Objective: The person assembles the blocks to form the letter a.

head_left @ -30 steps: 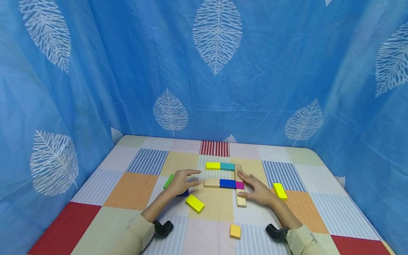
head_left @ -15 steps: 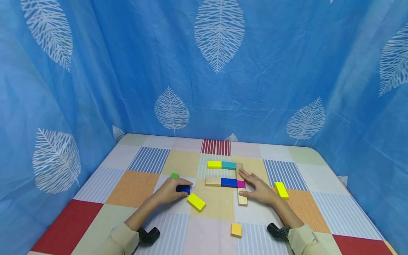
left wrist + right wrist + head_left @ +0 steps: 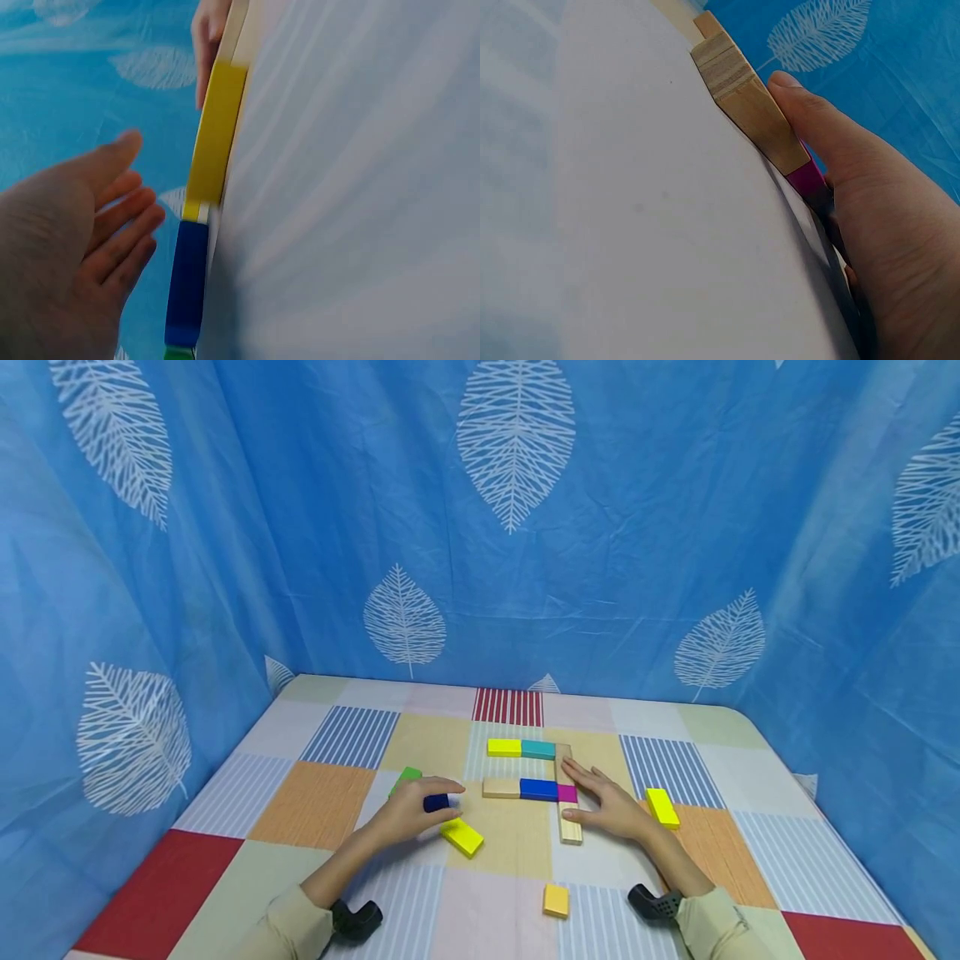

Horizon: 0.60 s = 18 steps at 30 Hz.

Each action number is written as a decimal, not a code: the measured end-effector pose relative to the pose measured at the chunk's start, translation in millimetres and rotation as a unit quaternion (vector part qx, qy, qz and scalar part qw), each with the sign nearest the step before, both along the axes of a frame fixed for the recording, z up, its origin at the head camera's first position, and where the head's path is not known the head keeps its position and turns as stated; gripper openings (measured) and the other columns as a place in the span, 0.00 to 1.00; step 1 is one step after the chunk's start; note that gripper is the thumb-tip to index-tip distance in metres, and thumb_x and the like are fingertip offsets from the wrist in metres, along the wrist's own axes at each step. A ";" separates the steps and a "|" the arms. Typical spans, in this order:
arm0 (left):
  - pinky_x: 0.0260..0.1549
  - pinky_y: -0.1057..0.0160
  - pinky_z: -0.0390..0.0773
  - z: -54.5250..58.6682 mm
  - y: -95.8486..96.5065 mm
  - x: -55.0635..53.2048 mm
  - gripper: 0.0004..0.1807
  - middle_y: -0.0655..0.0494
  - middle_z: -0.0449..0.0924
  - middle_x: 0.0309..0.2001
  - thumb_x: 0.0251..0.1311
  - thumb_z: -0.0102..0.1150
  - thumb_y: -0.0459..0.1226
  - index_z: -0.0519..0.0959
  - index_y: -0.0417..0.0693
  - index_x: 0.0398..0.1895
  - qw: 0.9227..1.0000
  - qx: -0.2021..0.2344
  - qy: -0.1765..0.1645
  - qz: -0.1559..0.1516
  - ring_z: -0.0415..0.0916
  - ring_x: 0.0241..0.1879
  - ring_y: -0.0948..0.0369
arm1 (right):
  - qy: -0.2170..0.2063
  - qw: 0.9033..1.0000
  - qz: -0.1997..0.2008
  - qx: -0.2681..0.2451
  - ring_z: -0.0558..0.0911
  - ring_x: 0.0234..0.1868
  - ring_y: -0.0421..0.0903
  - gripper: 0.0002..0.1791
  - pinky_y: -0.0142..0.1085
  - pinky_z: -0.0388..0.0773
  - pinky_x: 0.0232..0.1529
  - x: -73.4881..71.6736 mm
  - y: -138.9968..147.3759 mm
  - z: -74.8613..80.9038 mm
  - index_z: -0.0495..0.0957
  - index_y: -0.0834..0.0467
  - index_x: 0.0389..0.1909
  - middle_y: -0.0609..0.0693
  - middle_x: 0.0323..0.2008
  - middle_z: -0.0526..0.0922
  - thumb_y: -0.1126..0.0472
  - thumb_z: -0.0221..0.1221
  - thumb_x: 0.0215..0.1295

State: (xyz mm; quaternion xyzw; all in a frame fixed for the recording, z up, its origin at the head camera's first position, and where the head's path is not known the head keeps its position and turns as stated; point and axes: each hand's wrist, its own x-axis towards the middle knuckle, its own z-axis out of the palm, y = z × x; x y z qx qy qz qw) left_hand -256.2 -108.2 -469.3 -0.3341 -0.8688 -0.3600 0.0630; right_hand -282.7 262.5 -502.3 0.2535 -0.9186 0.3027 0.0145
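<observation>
My left hand (image 3: 411, 810) hovers around a dark blue block (image 3: 437, 802), thumb and fingers apart; in the left wrist view the fingers stay clear of this block (image 3: 186, 285). A green block (image 3: 406, 777) lies partly hidden behind that hand, and a yellow block (image 3: 463, 837) lies beside its thumb. My right hand (image 3: 611, 806) rests with straight fingers along a column of wooden blocks (image 3: 570, 827) with a magenta piece (image 3: 567, 793). Its thumb lies against the near plain wood block (image 3: 761, 120). A blue block (image 3: 538, 789) and a plain wood block (image 3: 501, 788) extend leftward from the magenta piece.
Further back, a yellow block (image 3: 504, 747) and a teal block (image 3: 537, 750) join the column's far end. Another yellow block (image 3: 662, 808) lies right of my right hand. An orange-yellow block (image 3: 556, 901) lies near the front. Blue curtains (image 3: 600, 527) enclose the checked table.
My left hand has moved left and down to the dark blue block, then slightly back to the right with fingers spread. The right hand keeps its place on the column.
</observation>
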 end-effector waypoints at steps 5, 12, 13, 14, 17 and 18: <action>0.50 0.64 0.73 3.5 7.6 6.9 0.24 0.61 0.78 0.50 0.50 0.66 0.46 0.79 0.49 0.51 0.993 -0.057 -0.024 -0.102 0.74 0.50 0.63 | -0.007 1.000 -0.009 0.005 0.49 0.68 0.64 0.46 0.64 0.49 0.60 0.9 0.3 1.7 0.55 0.47 0.70 0.45 0.70 0.52 0.37 0.60 0.52; 0.47 0.67 0.74 3.8 12.9 7.8 0.19 0.62 0.80 0.46 0.49 0.69 0.37 0.81 0.49 0.48 0.990 -0.095 -0.023 -0.105 0.74 0.48 0.65 | -0.003 1.000 -0.003 0.001 0.49 0.69 0.61 0.46 0.60 0.47 0.62 -1.0 0.8 1.0 0.56 0.48 0.70 0.45 0.70 0.52 0.38 0.61 0.52; 0.47 0.67 0.73 3.3 14.0 7.7 0.19 0.62 0.80 0.45 0.49 0.69 0.37 0.82 0.49 0.47 0.991 -0.091 -0.022 -0.100 0.75 0.47 0.65 | -0.002 1.000 -0.003 0.002 0.49 0.69 0.61 0.46 0.59 0.47 0.63 -1.3 0.9 0.6 0.56 0.48 0.70 0.44 0.70 0.52 0.37 0.61 0.52; 0.47 0.67 0.74 2.4 15.4 7.6 0.19 0.62 0.81 0.45 0.49 0.69 0.37 0.82 0.49 0.47 0.992 -0.085 -0.020 -0.095 0.75 0.47 0.65 | -0.001 1.000 -0.002 0.003 0.49 0.69 0.61 0.46 0.59 0.47 0.63 -1.5 0.9 0.3 0.56 0.48 0.70 0.44 0.70 0.52 0.37 0.61 0.52; 0.45 0.68 0.74 -0.9 19.5 7.2 0.19 0.61 0.81 0.43 0.48 0.69 0.39 0.82 0.48 0.46 0.995 -0.066 -0.009 -0.068 0.75 0.45 0.65 | -0.001 1.000 0.000 0.001 0.49 0.69 0.60 0.46 0.58 0.46 0.64 -1.1 0.7 0.2 0.56 0.49 0.70 0.44 0.70 0.52 0.38 0.61 0.53; 0.45 0.68 0.74 -2.4 20.7 7.0 0.20 0.60 0.81 0.43 0.47 0.70 0.40 0.82 0.47 0.46 0.996 -0.061 -0.007 -0.058 0.76 0.44 0.65 | -0.002 1.000 0.001 0.000 0.49 0.69 0.61 0.45 0.58 0.46 0.63 -0.9 0.4 0.3 0.56 0.49 0.70 0.45 0.70 0.52 0.38 0.61 0.53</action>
